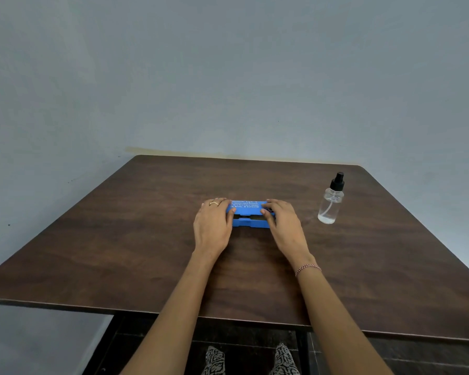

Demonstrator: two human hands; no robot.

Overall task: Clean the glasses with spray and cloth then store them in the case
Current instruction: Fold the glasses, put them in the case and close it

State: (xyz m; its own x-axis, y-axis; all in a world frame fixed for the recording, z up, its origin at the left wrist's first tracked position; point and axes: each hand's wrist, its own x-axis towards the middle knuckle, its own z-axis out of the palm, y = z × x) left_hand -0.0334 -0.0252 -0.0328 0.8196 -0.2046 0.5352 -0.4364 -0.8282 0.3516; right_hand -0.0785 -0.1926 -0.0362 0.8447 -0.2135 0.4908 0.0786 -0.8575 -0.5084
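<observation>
A blue glasses case (248,211) with white print on its lid lies in the middle of the dark wooden table (146,239). The lid stands slightly ajar, with a dark gap above the base. My left hand (213,226) grips the case's left end, thumb at the gap and fingers over the lid. My right hand (280,223) grips the right end the same way. A clear spray bottle (331,201) with a black nozzle stands upright to the right of the case, apart from my right hand. I see no glasses and no cloth; what is inside the case is hidden.
The table's far edge meets a plain grey-blue wall (228,77). The near edge runs across the bottom of the view, with my knees (249,358) in patterned fabric below it.
</observation>
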